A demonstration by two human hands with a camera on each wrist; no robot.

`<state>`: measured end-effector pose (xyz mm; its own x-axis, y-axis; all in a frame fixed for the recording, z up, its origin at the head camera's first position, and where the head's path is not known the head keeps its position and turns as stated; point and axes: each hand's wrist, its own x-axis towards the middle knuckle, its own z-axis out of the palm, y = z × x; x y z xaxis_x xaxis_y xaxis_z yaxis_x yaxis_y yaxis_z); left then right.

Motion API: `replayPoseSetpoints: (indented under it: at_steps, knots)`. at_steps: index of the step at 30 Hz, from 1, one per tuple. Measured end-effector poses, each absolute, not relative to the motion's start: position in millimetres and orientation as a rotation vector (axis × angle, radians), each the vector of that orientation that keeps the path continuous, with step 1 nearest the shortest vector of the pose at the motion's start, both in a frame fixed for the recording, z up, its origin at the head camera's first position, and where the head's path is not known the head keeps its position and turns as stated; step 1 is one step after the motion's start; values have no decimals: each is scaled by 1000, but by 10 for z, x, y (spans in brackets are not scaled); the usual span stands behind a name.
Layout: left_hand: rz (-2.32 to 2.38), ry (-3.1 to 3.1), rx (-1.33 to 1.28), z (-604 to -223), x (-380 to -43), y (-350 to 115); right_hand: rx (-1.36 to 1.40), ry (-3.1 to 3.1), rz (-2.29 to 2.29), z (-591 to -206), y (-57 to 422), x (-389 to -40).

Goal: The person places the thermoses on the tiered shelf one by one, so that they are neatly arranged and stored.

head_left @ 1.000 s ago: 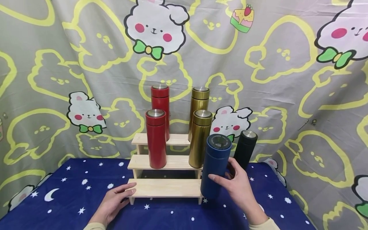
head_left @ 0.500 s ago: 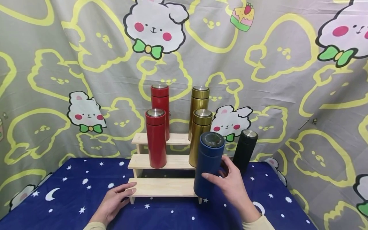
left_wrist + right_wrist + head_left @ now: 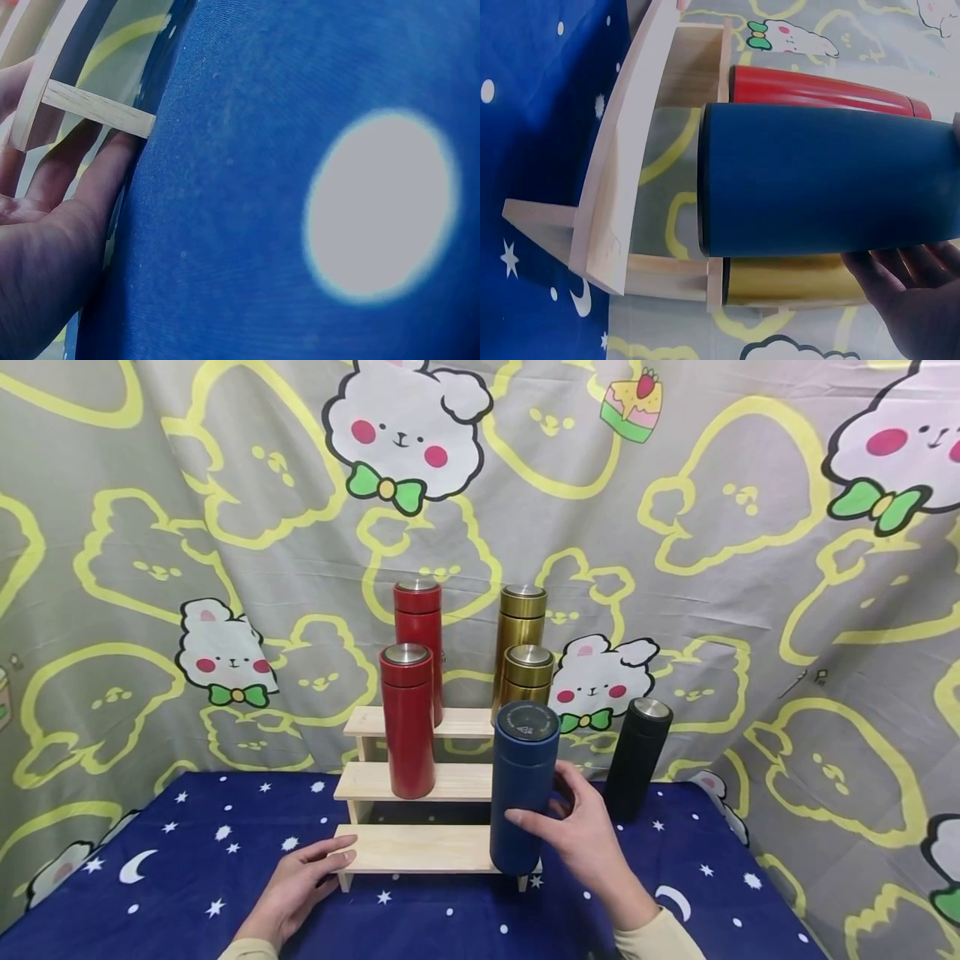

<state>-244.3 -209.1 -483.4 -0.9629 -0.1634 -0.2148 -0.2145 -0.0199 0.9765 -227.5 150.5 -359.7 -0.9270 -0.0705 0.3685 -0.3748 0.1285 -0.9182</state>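
My right hand (image 3: 588, 831) grips a dark blue thermos bottle (image 3: 525, 793) with a black lid, thumb on the near side and fingers behind. The bottle is upright over the right end of the lowest step of a three-step wooden stand (image 3: 420, 850). In the right wrist view, a gap shows between the base of the blue thermos bottle (image 3: 825, 180) and that step. My left hand (image 3: 296, 885) holds the left end of the lowest step. Through the left wrist view, fingers (image 3: 105, 172) of this hand lie beside the stand's leg (image 3: 97, 109).
Two red thermos bottles (image 3: 408, 727) stand on the upper and middle steps at left. Two gold ones (image 3: 519, 618) stand at right, the front one partly hidden by the blue bottle. A black thermos bottle (image 3: 637, 760) stands right of the stand on the starry blue cloth (image 3: 225, 843).
My right hand has carried the blue thermos bottle leftward, from beside the stand's right end to over the lowest step. My left hand has stayed in place.
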Motion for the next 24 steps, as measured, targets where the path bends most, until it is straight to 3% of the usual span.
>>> replayPoseSetpoints:
  at_steps: [24]
  knots:
    - [2186, 2168, -415, -4838, -2442, -2091, 480, -2126, 2010, -3683, 1215, -2339]
